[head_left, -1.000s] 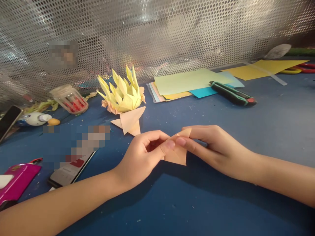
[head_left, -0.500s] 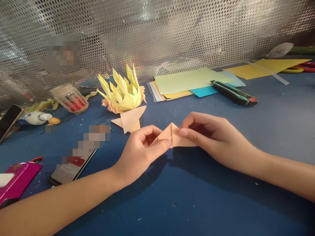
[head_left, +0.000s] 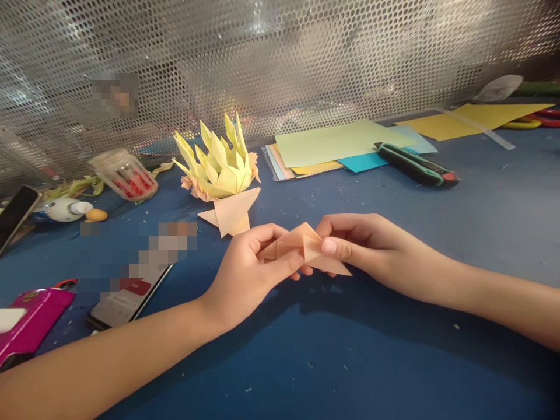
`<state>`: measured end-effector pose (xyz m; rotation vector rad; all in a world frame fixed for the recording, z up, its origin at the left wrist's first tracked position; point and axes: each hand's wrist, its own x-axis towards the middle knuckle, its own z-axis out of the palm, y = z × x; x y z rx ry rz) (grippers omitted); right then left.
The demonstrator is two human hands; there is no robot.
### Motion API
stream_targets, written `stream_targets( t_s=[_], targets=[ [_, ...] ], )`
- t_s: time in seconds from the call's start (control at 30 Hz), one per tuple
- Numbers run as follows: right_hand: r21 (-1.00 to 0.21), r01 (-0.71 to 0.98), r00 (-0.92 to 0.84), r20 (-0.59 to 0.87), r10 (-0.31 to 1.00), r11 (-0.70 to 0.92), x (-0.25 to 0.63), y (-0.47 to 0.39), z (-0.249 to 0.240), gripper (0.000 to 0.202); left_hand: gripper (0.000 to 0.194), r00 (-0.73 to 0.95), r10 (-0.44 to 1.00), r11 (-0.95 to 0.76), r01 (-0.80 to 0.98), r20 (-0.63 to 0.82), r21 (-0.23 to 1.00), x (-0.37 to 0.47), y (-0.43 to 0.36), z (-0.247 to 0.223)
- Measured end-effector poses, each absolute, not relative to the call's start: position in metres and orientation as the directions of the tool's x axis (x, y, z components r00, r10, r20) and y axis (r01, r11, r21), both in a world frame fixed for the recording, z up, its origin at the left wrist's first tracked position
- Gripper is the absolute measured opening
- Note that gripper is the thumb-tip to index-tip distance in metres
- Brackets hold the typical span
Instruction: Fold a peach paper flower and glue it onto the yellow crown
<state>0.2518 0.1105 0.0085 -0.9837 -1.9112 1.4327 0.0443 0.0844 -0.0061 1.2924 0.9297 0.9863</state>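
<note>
A small piece of folded peach paper (head_left: pixel 326 263) is held between both hands above the blue table. My left hand (head_left: pixel 258 262) is closed on its left part, thumb lying across the front face. At the right part, my right hand (head_left: pixel 363 242) pinches the paper with the thumb in front and the fingers mostly hidden behind. A pointed corner sticks out below the right thumb. Just beyond my left hand lie other folded peach paper pieces (head_left: pixel 234 213). Behind these stands a yellow-and-peach folded paper flower (head_left: pixel 219 166) with upright pointed petals.
At the back, coloured paper sheets (head_left: pixel 324 146) lie under a utility knife (head_left: pixel 415 164). A jar (head_left: pixel 125 175) tilts at left, near a white bottle (head_left: pixel 63 210). A phone (head_left: pixel 126 306) and a magenta object (head_left: pixel 39 321) lie front left. A perforated metal panel (head_left: pixel 306 64) rises behind.
My right hand has moved slightly down, and its thumb now presses closer to the paper's middle. The paper has tilted, its right corner now pointing downward. My left hand has hardly moved.
</note>
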Motion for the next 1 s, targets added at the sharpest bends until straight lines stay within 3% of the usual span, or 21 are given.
stream_targets(
  t_s=[0.47,0.77,1.0],
  targets=[
    [-0.958,0.27,-0.568,-0.076,0.819,0.099,0.2524,0.109,0.0058,0.038,0.021,0.169,0.986,-0.021,0.1,0.004,0.995,0.047,0.0849,-0.007],
    [-0.934,0.337,-0.496,-0.069,0.866,0.119,0.2579,0.1135,0.002,0.04,0.013,0.257,0.966,-0.006,-0.008,0.008,1.0,0.0439,0.0856,-0.0105],
    [-0.914,0.38,-0.476,-0.062,0.877,0.141,0.2568,0.1118,0.001,0.04,0.024,0.258,0.966,-0.032,0.042,0.02,0.999,0.0452,0.0875,-0.0096]
  ],
)
